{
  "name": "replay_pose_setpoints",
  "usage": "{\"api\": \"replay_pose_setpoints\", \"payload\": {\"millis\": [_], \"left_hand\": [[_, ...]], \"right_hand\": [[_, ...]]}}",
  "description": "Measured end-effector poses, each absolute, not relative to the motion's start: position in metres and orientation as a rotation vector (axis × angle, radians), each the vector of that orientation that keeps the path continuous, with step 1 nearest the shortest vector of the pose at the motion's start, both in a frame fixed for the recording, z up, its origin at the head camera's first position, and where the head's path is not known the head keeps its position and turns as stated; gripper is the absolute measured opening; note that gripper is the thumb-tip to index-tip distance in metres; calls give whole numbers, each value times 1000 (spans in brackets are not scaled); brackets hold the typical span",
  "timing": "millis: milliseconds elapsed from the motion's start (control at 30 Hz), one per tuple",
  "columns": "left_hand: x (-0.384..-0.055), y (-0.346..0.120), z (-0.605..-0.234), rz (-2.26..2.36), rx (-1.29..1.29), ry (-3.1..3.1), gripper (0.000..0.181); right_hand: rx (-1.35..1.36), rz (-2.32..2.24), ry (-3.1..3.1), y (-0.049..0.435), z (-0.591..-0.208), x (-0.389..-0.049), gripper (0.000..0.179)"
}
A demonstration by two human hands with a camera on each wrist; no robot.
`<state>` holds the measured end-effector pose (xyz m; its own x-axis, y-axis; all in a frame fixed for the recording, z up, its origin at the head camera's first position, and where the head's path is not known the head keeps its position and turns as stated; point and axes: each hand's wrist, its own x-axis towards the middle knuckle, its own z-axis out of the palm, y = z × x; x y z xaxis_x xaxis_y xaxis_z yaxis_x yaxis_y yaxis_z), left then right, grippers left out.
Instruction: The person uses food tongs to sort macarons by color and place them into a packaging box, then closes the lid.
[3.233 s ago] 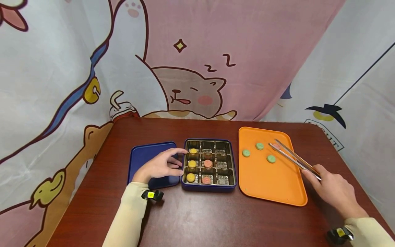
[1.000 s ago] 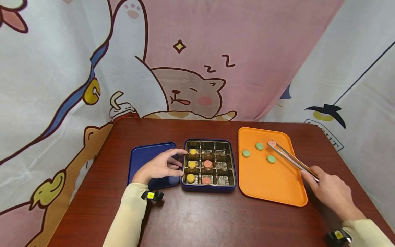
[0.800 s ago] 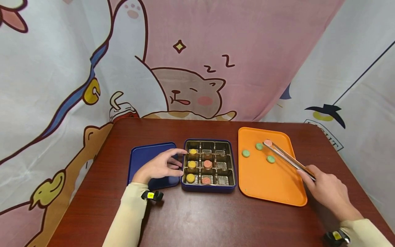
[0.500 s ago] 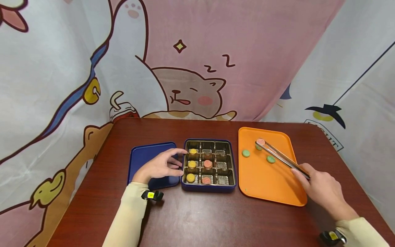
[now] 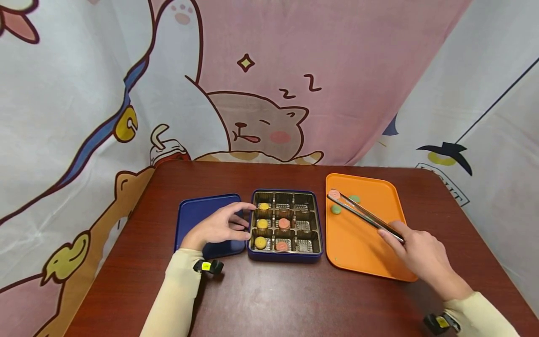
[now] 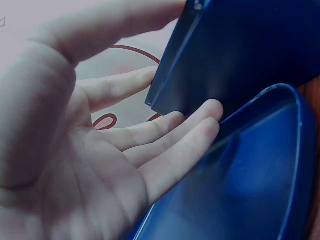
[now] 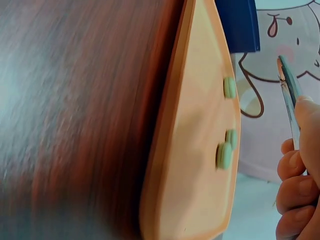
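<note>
My right hand (image 5: pixel 425 257) grips metal tongs (image 5: pixel 364 216), whose tips pinch a pink macaron (image 5: pixel 334 194) above the left edge of the orange tray (image 5: pixel 366 262). Green macarons (image 5: pixel 335 209) lie on that tray; the tongs partly cover them in the head view, while the right wrist view shows three. To the left, a divided blue tin (image 5: pixel 286 257) holds yellow macarons (image 5: pixel 262 223) down its left column and two pink macarons (image 5: pixel 284 223) in the middle column. With relaxed, spread fingers, my left hand (image 5: pixel 216 227) rests against the tin's left side.
A blue lid (image 5: pixel 189 215) lies under and behind my left hand, beside the tin. Everything stands on a dark wooden table (image 5: pixel 252 295). A printed cartoon curtain (image 5: pixel 358 70) hangs along the table's far edge.
The tongs first closed on the pink macaron at the tray's right, then lifted it and carried it left over the green ones. My left hand has stayed at the tin.
</note>
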<state>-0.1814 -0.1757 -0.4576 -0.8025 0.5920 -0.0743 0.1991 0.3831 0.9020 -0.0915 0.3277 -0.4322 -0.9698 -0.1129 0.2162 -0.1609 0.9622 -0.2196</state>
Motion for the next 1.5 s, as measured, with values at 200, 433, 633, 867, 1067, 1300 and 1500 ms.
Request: {"api": "replay_pose_setpoints", "payload": {"millis": [200, 433, 633, 867, 1067, 1300, 1500], "left_hand": [[-181, -175, -458, 1391, 677, 2262, 74], [-182, -175, -460, 1388, 680, 2266, 74], [-181, -174, -458, 1391, 679, 2258, 74], [-180, -174, -455, 1396, 683, 2256, 74], [-180, -174, -454, 1393, 688, 2264, 74], [-180, -174, -453, 1390, 680, 2266, 75], [-181, -174, -453, 1385, 680, 2269, 75]], "right_hand": [[279, 362, -2892, 314, -433, -96, 28], [344, 368, -2879, 297, -436, -103, 36], [434, 373, -2798, 283, -441, -109, 24], [523, 380, -2736, 269, -445, -119, 20], [511, 378, -2741, 258, -446, -124, 21], [522, 394, -2761, 247, -449, -131, 23], [542, 394, -2768, 241, -450, -134, 19]]}}
